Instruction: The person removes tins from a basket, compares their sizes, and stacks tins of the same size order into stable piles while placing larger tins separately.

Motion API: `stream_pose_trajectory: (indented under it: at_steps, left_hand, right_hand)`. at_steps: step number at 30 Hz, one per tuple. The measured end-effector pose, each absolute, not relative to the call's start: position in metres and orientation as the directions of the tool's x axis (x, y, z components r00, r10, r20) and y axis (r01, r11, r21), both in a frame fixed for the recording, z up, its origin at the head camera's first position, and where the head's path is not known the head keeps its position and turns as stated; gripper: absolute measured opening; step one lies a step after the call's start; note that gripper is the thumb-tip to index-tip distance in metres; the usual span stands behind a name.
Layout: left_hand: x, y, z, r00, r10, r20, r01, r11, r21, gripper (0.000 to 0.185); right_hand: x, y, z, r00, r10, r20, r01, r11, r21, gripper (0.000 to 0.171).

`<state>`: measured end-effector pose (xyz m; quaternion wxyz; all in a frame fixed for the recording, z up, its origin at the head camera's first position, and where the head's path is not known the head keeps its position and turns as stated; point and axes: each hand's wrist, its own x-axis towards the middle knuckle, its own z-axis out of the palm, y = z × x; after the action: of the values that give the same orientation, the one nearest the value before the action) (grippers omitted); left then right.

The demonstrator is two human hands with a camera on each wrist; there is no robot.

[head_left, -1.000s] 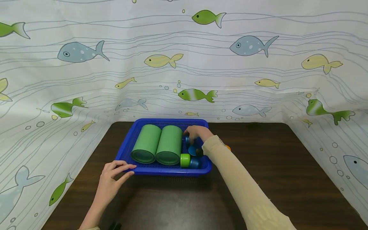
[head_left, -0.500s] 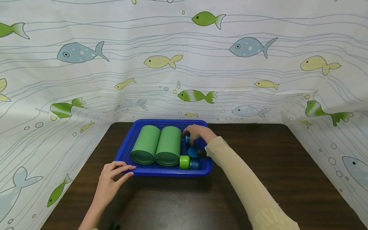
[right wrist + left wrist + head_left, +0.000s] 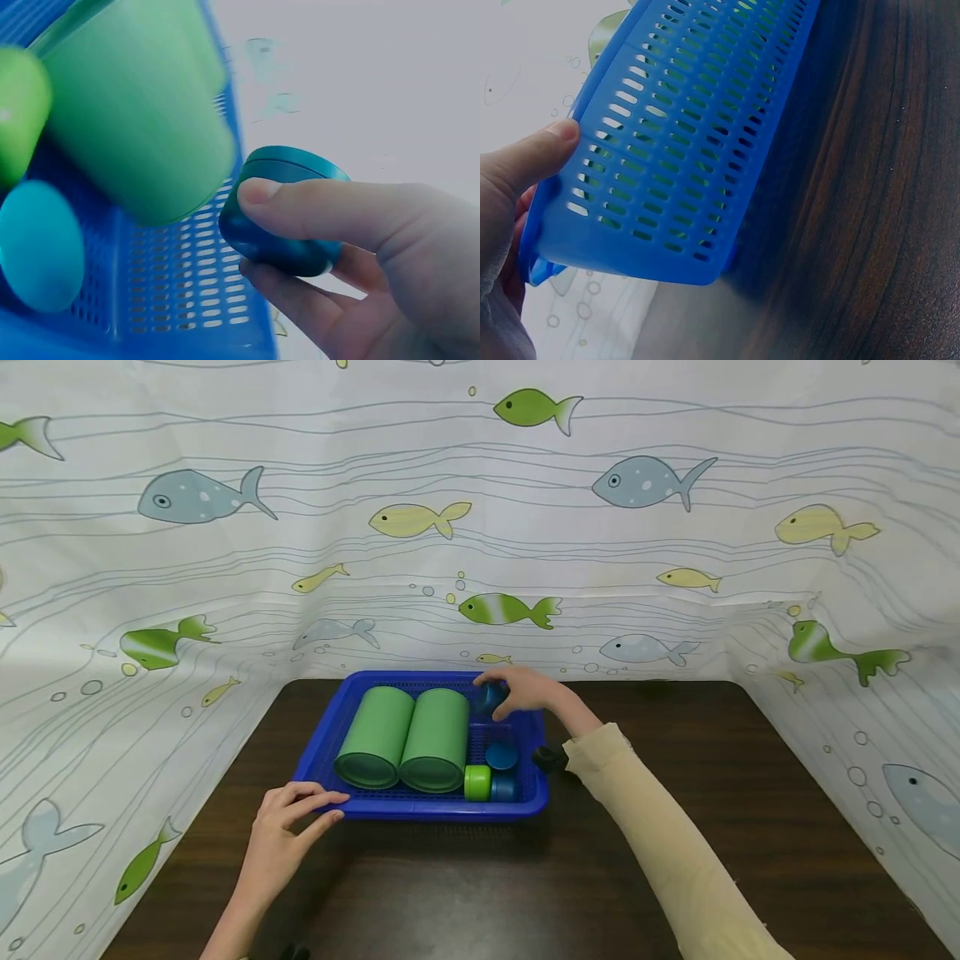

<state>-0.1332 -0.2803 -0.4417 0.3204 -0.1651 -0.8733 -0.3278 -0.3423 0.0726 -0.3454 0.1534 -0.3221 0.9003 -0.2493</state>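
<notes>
A blue plastic basket [image 3: 435, 811] with slotted walls stands on the table. My left hand [image 3: 288, 827] pinches its near left rim, thumb on the outer wall [image 3: 652, 150] and fingers behind the rim. Over the basket's far right corner, my right hand [image 3: 525, 687] holds a small dark blue lidded canister [image 3: 281, 210] between thumb and fingers, tilted in the right wrist view. Two large light green cylinders [image 3: 378, 727] lie side by side in the basket's left and middle. Near its right front are a bright green small canister [image 3: 477, 783] and a blue one [image 3: 504, 787].
A round blue lid-like top [image 3: 502, 756] shows behind the two small canisters in the basket. The dark wood table [image 3: 480, 885] extends around the basket. White fish-print sheeting [image 3: 480, 527] closes off the back and both sides.
My right hand has moved toward the basket's far right corner, bringing the dark blue canister up with it. My left hand keeps its hold on the rim.
</notes>
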Motion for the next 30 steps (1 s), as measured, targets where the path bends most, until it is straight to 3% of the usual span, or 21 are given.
stream_pose_trajectory:
  at_steps: [6,12,22,30]
  left_hand:
    - [-0.134,-0.28,-0.442,-0.739,0.079,0.669,0.503,0.725,0.47,0.041]
    - [-0.134,-0.279,-0.442,-0.739,0.077,0.67,0.504,0.722,0.473,0.04]
    - [-0.132,-0.28,-0.44,-0.733,0.069,0.677,0.502,0.726,0.47,0.04]
    - [-0.132,-0.277,-0.44,-0.738,0.056,0.673,0.497,0.719,0.486,0.039]
  right_hand:
    - [-0.334,0.09,-0.343,-0.77,-0.637,0.048,-0.484,0.533,-0.694,0.07]
    - [-0.322,0.106,-0.347,-0.818,-0.56,0.131,-0.424,0.432,-0.796,0.072]
    - [-0.297,0.125,-0.359,-0.909,-0.374,0.182,-0.291,0.258,-0.921,0.068]
    - [-0.282,0.15,-0.372,-0.962,-0.204,0.183,-0.234,0.265,-0.935,0.066]
